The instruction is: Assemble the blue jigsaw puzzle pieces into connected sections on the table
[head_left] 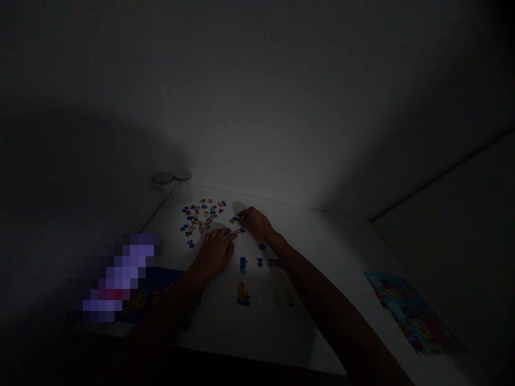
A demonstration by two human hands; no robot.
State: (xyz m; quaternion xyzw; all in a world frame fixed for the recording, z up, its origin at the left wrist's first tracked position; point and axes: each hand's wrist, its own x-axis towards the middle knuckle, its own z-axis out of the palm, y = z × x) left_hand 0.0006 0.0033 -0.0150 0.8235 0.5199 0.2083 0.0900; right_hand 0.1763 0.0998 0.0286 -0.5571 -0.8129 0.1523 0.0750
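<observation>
On a white table, my left hand lies palm down with its fingers spread, the fingertips beside a small puzzle piece. My right hand is just beyond it to the right, its fingers pinched at a puzzle piece; the dim light hides the exact grip. Many loose puzzle pieces are scattered to the left of both hands. Nearer the front are a joined blue section, a single blue piece and a joined orange section.
Two lidded clear jars stand at the back left corner. A dark blue picture sheet or box lies under my left forearm, beside a pixelated area. A colourful picture sheet lies at the right. Walls rise behind the table.
</observation>
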